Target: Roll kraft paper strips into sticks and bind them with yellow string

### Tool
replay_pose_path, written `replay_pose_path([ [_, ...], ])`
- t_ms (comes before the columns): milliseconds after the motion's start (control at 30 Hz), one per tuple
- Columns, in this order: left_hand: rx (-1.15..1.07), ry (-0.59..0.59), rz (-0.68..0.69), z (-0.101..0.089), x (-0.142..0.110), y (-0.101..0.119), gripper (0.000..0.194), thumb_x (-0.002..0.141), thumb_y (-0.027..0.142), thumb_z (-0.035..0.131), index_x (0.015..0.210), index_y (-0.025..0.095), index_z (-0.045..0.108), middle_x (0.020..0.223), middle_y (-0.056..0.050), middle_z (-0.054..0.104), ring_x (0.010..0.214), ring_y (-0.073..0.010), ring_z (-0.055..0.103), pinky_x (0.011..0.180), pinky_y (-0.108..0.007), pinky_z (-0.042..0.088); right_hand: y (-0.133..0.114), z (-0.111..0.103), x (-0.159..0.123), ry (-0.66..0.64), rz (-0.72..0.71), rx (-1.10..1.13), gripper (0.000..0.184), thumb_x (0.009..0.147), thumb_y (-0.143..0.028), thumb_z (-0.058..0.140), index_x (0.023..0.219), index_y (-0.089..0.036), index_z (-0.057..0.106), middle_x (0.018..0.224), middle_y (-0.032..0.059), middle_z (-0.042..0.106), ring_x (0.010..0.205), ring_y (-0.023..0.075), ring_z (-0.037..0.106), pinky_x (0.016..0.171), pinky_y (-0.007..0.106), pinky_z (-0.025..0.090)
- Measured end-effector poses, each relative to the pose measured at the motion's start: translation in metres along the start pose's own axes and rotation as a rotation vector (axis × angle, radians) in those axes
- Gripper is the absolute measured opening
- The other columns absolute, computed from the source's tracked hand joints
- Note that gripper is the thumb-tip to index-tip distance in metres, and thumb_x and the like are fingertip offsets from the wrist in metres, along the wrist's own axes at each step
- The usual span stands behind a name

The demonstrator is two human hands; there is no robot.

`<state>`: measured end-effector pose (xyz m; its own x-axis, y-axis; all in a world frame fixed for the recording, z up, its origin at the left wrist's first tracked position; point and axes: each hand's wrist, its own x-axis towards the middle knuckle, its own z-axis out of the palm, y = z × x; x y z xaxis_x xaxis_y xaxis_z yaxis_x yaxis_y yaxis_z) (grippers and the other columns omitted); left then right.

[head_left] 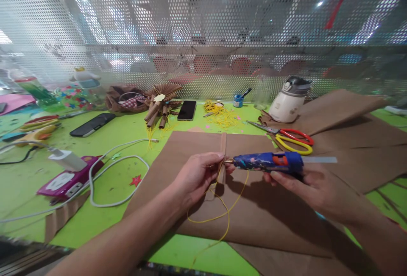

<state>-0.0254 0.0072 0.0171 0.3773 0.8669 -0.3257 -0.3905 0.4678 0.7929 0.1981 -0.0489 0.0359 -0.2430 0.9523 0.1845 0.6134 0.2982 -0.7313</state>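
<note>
My right hand (pixel 302 185) is closed around a blue hot glue gun (pixel 263 161), with a clear glue stick (pixel 321 160) poking out of its back end. The gun's metal nozzle points left and meets the fingertips of my left hand (pixel 199 172). Those fingers pinch a narrow folded brown paper strip (pixel 224 142) and a yellow string (pixel 235 204) that trails down in loops. Where exactly the nozzle touches is hidden by the fingers. Under both hands lies a large sheet of brown paper (pixel 197 229).
Red-and-yellow scissors (pixel 292 138) lie at the right near a white bottle (pixel 288 102) and more brown paper (pixel 346 106). Behind are a phone (pixel 187 110), yellow string pile (pixel 224 117) and rolled paper craft (pixel 159 108). A purple power strip (pixel 70 180) with white cable (pixel 120 205) sits left.
</note>
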Motion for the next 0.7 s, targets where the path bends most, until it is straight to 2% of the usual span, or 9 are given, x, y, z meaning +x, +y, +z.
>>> replay_pose_path([
  [233, 0.016, 0.018, -0.005, 0.0005, 0.0000, -0.0014, 0.015, 0.077, 0.008, 0.053, 0.072, 0.004, 0.067, 0.068, -0.011, 0.068, 0.059, -0.0156, 0.064, 0.062, -0.024, 0.050, 0.0106, 0.0027, -0.0014, -0.004, -0.023, -0.085, 0.028, 0.085, -0.039, 0.050, 0.087, -0.017, 0.067, 0.080, 0.0067, 0.073, 0.072, 0.0236, 0.068, 0.064, 0.032, 0.054],
  [433, 0.062, 0.037, -0.012, 0.0001, -0.0003, -0.0022, 0.013, 0.075, 0.013, 0.057, 0.072, 0.007, 0.068, 0.066, -0.010, 0.067, 0.060, -0.0149, 0.061, 0.058, -0.024, 0.045, 0.0080, 0.0015, -0.0013, 0.012, -0.060, -0.076, 0.024, 0.085, -0.036, 0.050, 0.086, -0.018, 0.066, 0.082, 0.0053, 0.073, 0.072, 0.0227, 0.068, 0.065, 0.031, 0.053],
  [700, 0.095, 0.083, 0.012, -0.0027, 0.0017, -0.0057, 0.012, 0.067, 0.021, 0.066, 0.065, 0.009, 0.067, 0.063, -0.006, 0.064, 0.057, -0.0125, 0.055, 0.058, -0.025, 0.040, 0.0095, 0.0018, -0.0022, 0.036, -0.065, -0.046, 0.023, 0.085, -0.036, 0.051, 0.089, -0.019, 0.066, 0.082, 0.0051, 0.073, 0.073, 0.0219, 0.069, 0.066, 0.031, 0.055],
])
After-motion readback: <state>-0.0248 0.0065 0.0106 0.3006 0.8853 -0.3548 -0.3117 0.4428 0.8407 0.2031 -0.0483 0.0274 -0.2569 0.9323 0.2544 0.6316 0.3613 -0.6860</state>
